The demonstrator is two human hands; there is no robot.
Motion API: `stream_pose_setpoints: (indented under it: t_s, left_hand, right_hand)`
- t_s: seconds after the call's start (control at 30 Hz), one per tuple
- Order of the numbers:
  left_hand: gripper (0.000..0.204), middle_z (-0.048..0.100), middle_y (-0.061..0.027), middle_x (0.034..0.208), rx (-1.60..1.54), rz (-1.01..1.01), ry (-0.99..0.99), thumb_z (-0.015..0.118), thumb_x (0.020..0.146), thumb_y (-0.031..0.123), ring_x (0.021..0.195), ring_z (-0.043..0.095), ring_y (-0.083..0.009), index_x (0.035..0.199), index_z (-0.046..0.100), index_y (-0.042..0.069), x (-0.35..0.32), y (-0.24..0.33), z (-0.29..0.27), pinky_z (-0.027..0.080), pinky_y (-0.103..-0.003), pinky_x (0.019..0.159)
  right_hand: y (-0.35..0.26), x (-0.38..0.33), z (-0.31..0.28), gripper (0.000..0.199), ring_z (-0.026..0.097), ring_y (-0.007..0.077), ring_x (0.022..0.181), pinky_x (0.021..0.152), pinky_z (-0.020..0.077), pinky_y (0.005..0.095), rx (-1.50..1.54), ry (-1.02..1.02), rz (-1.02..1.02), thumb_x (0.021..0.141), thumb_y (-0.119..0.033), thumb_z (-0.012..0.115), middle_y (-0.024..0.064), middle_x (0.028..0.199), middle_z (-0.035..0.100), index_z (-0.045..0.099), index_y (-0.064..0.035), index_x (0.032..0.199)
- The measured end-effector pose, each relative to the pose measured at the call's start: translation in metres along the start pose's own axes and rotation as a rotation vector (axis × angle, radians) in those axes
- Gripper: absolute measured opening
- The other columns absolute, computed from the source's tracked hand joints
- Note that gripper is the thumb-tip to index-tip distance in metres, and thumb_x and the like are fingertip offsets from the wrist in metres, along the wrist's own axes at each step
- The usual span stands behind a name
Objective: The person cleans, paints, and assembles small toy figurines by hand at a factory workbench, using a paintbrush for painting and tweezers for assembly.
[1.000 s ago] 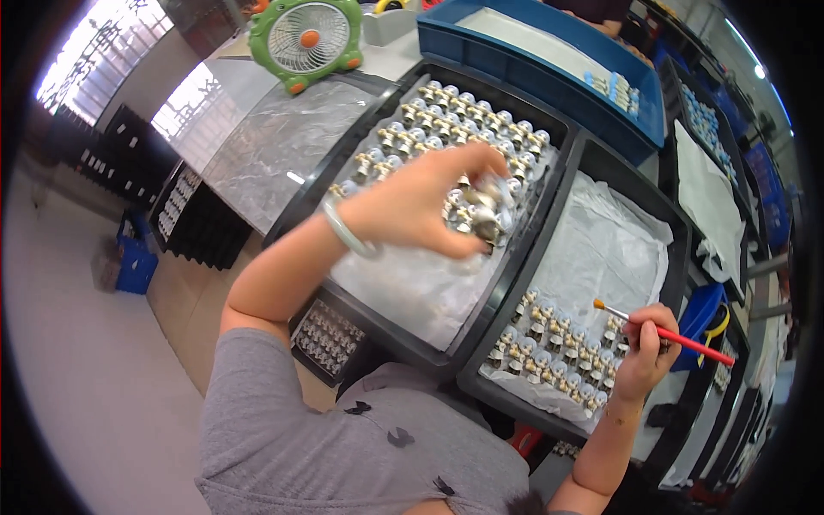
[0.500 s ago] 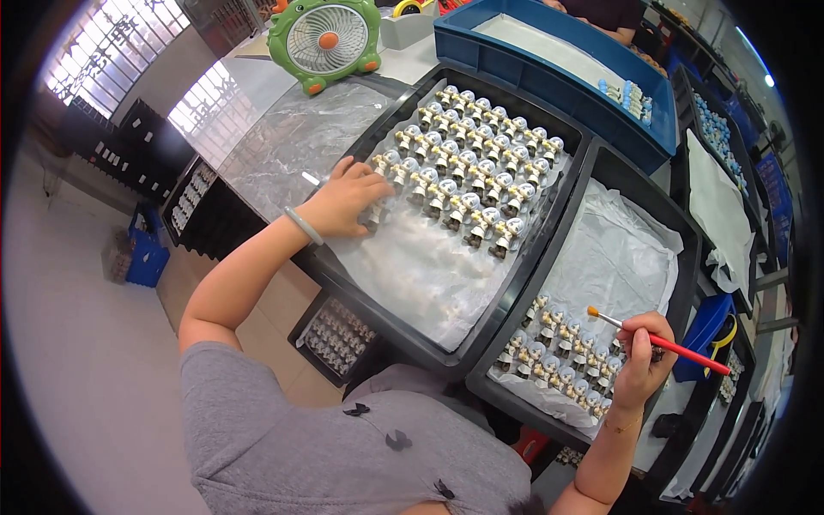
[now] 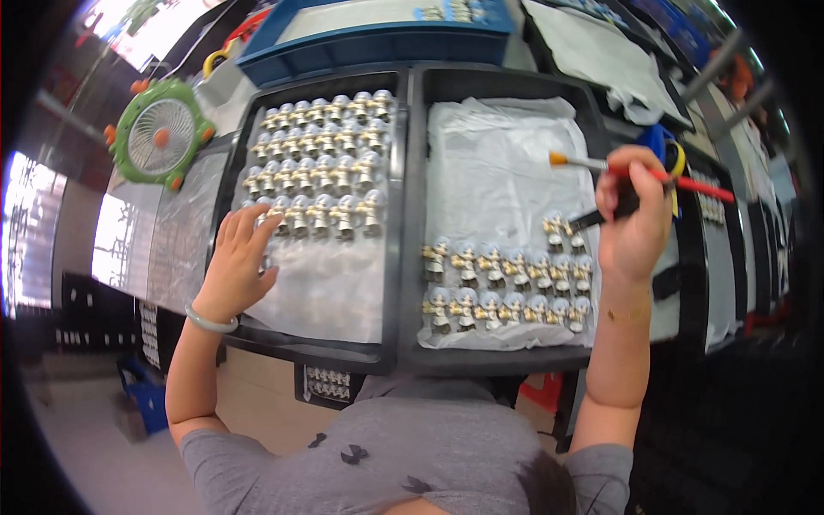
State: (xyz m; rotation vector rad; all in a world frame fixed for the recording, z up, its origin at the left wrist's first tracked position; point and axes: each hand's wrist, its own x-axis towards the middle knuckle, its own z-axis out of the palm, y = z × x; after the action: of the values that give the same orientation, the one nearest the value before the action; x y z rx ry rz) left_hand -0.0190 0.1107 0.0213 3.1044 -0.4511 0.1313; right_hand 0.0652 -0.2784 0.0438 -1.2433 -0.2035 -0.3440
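Observation:
My left hand reaches over the left black tray, at the near-left end of the rows of small white-and-gold figurines. Its thumb and fingers are spread apart, fingertips at the end figurine of the nearest row. Something pale shows partly between thumb and fingers, too hidden to make out. In my right hand is a paintbrush with a red handle and orange-brown bristles pointing left. The same hand also holds a dark, slim tool, its tip close to a figurine in the right black tray.
White lining sheet shows in the far part of the right tray; figurine rows fill its near part. Beyond stands a blue bin. A green fan is at far left, and a paper-covered tray at far right.
My view has turned to the right, so both trays now appear straighter and more central. The dark tool in my right hand now shows near a figurine. My left hand stays at the figurine row's end.

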Motion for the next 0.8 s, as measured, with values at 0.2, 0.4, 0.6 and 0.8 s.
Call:
stream_pose_setpoints:
  t_s: [0.2,0.4,0.6,0.8]
  left_hand:
    - [0.036,0.052,-0.012,0.102,-0.419,0.644,0.008,0.058,0.071,0.005,0.099,0.049,-0.029,0.106,0.051,0.002,0.112,0.142,0.016,0.039,-0.039,0.088]
    - [0.032,0.053,-0.0185,0.101,-0.609,0.452,-0.096,0.056,0.073,0.016,0.09,0.056,-0.0321,0.1,0.052,0.0,0.204,0.252,0.095,0.046,-0.04,0.078]
    - [0.037,0.055,-0.022,0.103,-0.672,0.351,-0.353,0.066,0.07,0.027,0.095,0.055,-0.0342,0.096,0.057,0.003,0.24,0.271,0.152,0.044,-0.039,0.081]
    - [0.025,0.059,-0.017,0.094,-0.931,0.225,-0.226,0.06,0.077,0.017,0.088,0.058,-0.0294,0.098,0.054,0.005,0.218,0.218,0.09,0.046,-0.035,0.075]
  right_hand:
    - [0.015,0.019,-0.017,0.018,0.037,0.002,0.048,0.04,0.0245,0.0169,0.024,0.11,-0.04,0.084,-0.013,0.047,0.0031,0.065,0.056,0.06,-0.0004,0.084]
    - [0.038,0.014,-0.02,0.015,0.039,0.0015,0.052,0.046,0.0289,0.0159,-0.237,0.062,-0.112,0.085,-0.012,0.048,0.0012,0.067,0.054,0.059,-0.0025,0.081]
    - [0.036,0.005,-0.006,0.014,0.038,0.0009,0.05,0.044,0.0279,0.0152,-0.275,-0.021,-0.17,0.085,-0.011,0.048,0.0012,0.065,0.054,0.058,-0.0021,0.082]
    - [0.031,0.003,-0.016,0.015,0.037,0.0006,0.049,0.043,0.0268,0.0149,-0.25,-0.01,-0.143,0.085,-0.012,0.048,0.0012,0.065,0.054,0.058,-0.0017,0.082]
